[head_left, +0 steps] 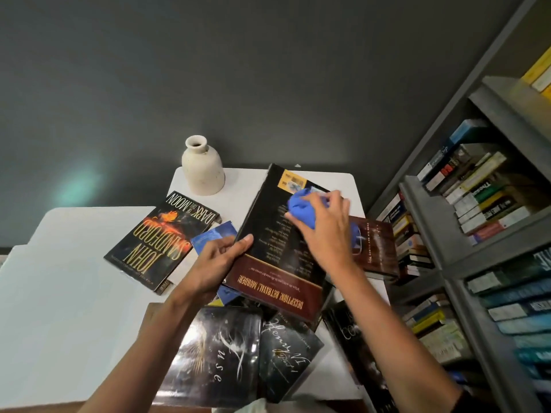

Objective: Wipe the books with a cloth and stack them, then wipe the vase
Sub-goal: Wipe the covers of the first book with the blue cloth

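My left hand [219, 259] grips the left edge of a large black book [274, 242], back cover up, lifted over the other books. My right hand [323, 226] holds a bunched blue cloth [302, 208] and presses it on the cover's upper part. A cream ceramic vase [202, 166] stands upright at the back of the white table [74, 278]. A black and orange paperback [162, 238] lies flat to the left. Two dark books [217, 356] [287, 357] lie at the front. A brown book [377, 247] lies to the right, partly hidden by my right hand.
A small blue book [213, 235] peeks out beneath the held book. Another dark book [354, 344] lies under my right forearm. A grey bookshelf [465, 263] packed with books stands close on the right. A dark grey wall [238, 70] rises behind the table.
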Motion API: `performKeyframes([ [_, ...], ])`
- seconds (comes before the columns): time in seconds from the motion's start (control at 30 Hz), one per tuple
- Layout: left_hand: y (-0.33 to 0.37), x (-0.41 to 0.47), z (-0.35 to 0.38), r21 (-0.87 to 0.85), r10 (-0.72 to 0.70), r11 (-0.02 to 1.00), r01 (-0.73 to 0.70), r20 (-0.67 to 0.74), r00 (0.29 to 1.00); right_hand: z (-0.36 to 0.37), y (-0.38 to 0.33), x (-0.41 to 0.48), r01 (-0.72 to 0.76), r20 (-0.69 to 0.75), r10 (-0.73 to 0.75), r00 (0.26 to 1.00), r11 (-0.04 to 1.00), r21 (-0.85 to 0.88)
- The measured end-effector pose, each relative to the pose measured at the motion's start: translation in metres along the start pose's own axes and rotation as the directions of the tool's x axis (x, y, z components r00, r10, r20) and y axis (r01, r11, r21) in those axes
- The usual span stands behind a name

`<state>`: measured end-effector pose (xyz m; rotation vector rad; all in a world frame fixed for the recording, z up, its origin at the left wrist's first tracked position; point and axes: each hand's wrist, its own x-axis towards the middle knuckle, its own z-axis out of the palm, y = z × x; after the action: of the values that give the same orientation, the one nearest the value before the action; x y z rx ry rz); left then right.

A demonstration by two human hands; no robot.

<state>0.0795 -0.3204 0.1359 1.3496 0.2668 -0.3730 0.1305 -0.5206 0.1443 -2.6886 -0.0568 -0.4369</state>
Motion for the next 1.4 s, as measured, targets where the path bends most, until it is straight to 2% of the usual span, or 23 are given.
performKeyframes([
  [0.07,-0.002,0.004,0.007,-0.019,0.03,0.999,-0.031,-0.061,0.998,0.004,-0.028,-0.021,0.087,0.012,-0.087,0.996,0.996,-0.018],
  [0.2,-0.005,0.004,0.014,-0.027,0.061,0.998,-0.065,-0.142,0.988,0.011,-0.066,-0.065,0.187,0.056,-0.194,0.979,0.976,0.114],
  [0.4,-0.009,-0.003,0.013,-0.147,0.078,0.983,-0.112,-0.217,0.973,0.01,-0.036,-0.09,0.403,-0.014,-0.406,0.914,0.902,0.153],
  [0.47,-0.01,-0.004,0.011,-0.164,0.082,0.979,-0.119,-0.22,0.972,0.009,-0.013,-0.092,0.402,-0.054,-0.399,0.915,0.907,0.122],
  [0.6,-0.01,-0.003,0.0,-0.15,0.111,0.979,-0.141,-0.195,0.975,0.005,0.031,-0.086,0.205,-0.058,-0.199,0.978,0.971,0.123],
  [0.7,-0.007,-0.005,-0.004,-0.181,0.108,0.973,-0.14,-0.179,0.978,0.001,0.048,-0.08,0.046,-0.027,-0.04,0.999,0.957,0.286],
  [0.77,-0.006,-0.007,-0.005,-0.189,0.089,0.975,-0.12,-0.165,0.982,-0.004,0.049,-0.068,-0.161,0.042,0.161,0.986,0.86,0.484],
  [0.8,-0.004,-0.009,-0.005,-0.186,0.087,0.976,-0.116,-0.157,0.984,-0.005,0.052,-0.059,-0.29,0.1,0.282,0.954,0.788,0.544],
  [0.87,-0.001,-0.012,-0.005,-0.145,0.116,0.98,-0.137,-0.141,0.983,-0.008,0.061,-0.038,-0.509,0.241,0.46,0.854,0.649,0.565],
  [0.9,0.0,-0.013,-0.004,-0.112,0.142,0.981,-0.158,-0.136,0.98,-0.01,0.065,-0.03,-0.565,0.31,0.479,0.821,0.61,0.555],
  [0.93,0.0,-0.015,-0.003,-0.083,0.168,0.98,-0.18,-0.134,0.977,-0.011,0.068,-0.024,-0.592,0.382,0.454,0.805,0.592,0.546],
  [1.0,-0.002,-0.017,0.001,-0.06,0.191,0.978,-0.2,-0.125,0.974,-0.015,0.067,-0.016,-0.63,0.571,0.307,0.762,0.559,0.54],
  [1.1,-0.005,-0.018,0.006,-0.09,0.15,0.983,-0.162,-0.126,0.981,-0.02,0.063,-0.018,-0.75,0.803,0.063,0.593,0.406,0.522],
  [1.17,-0.006,-0.019,0.006,-0.078,0.143,0.985,-0.152,-0.109,0.984,-0.012,0.07,-0.021,-0.805,0.837,0.031,0.547,0.294,0.515],
  [1.3,-0.002,-0.023,0.009,0.054,0.16,0.986,-0.16,0.002,0.987,0.011,0.086,-0.03,-0.838,0.841,0.077,0.536,0.171,0.519],
  [1.4,0.011,-0.019,0.017,0.121,0.049,0.991,-0.058,0.075,0.996,0.003,0.089,-0.027,-0.869,0.868,0.044,0.494,0.052,0.492],
])
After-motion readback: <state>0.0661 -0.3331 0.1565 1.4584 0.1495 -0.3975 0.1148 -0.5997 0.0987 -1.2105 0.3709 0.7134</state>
